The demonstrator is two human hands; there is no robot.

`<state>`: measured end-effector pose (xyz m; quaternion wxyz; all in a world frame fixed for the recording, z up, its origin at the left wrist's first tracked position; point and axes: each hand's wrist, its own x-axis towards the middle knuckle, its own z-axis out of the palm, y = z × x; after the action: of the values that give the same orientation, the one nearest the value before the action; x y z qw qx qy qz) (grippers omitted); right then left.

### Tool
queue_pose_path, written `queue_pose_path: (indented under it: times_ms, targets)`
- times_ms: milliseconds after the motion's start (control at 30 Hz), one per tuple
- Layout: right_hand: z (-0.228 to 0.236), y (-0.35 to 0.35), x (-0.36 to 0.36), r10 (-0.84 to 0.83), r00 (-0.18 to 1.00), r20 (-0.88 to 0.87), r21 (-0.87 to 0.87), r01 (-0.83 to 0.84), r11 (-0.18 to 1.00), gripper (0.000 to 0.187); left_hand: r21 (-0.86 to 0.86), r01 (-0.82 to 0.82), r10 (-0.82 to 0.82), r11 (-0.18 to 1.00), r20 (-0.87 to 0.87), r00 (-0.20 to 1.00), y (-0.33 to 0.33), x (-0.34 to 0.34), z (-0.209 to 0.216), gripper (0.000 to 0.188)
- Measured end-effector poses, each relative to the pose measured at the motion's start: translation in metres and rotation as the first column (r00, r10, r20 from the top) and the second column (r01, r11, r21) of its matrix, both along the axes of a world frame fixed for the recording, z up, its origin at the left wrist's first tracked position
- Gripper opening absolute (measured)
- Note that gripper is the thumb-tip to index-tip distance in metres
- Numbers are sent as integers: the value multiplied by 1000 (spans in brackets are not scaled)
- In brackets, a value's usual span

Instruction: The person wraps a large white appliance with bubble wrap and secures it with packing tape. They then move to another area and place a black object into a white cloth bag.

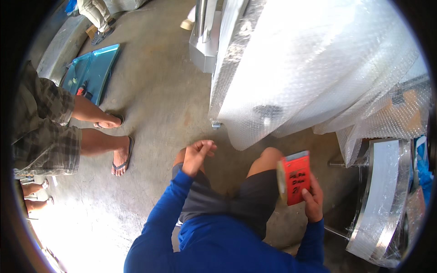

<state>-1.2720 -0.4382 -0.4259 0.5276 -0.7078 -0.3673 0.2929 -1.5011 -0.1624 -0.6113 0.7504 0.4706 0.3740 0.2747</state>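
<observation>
Blue shirt; right hand holds red boxy object; left hand curled near bubble wrap, cannot tell contents

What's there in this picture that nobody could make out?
Head view: what lies under the bubble wrap; folds and glare veil it.
Head view: the palm of the left hand; it is turned away, so whether it holds anything is unclear.
Head view: the back of the red hand-lettered object in the right hand; its front hides it.
Head view: the head of the person in plaid shorts; cut off by the left rim.
</observation>
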Motion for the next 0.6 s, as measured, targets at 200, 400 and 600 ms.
queue_pose_path:
  times_ms: [200,400,600]
  targets:
    - [-45,86,-83,368,896,-249,-167,-414,895,63,-120,106,-104,987,19,994,-35,-96,100,58]
    - [-68,121,-158,730,654,199,-219,-696,684,89,-268,143,-171,953,-83,982,-51,-167,98,51]
    - [-91,124,-160,770,535,348,-174,-770,614,94,-296,-83,46,951,-128,991,-69,-173,75,24]
